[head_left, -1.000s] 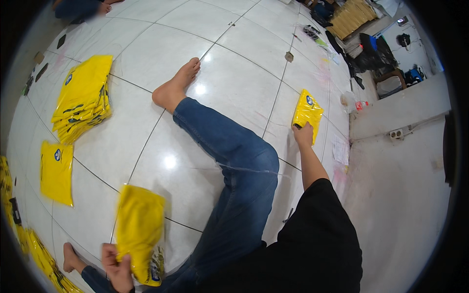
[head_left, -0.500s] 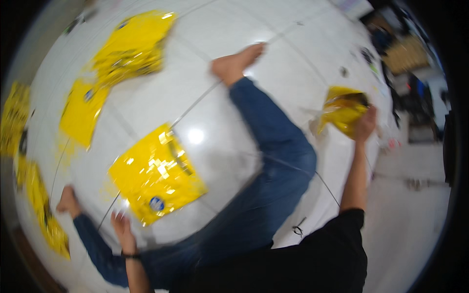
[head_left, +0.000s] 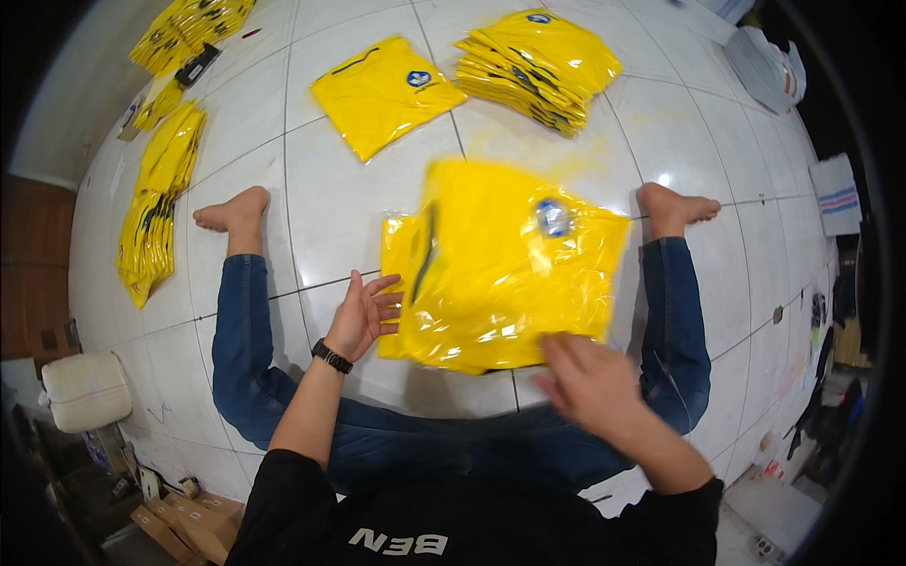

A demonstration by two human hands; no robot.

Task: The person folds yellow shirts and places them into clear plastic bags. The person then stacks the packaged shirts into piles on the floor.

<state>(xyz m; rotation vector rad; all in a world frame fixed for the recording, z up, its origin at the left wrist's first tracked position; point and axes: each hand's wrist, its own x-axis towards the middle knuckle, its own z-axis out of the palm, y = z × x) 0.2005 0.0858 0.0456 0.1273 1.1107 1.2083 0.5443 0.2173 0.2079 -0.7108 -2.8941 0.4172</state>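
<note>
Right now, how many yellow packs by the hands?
2 visible: upper pack at the right hand; lower pack, partly covered, at the left hand. More may be hidden.

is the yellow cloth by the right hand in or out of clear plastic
In: glints and creases of clear film show across the yellow cloth.

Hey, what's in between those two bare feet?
In the head view, a big yellow packet shows between the left foot and right foot, with another yellow packet peeking out at its left. White floor tiles show on both sides.
</note>
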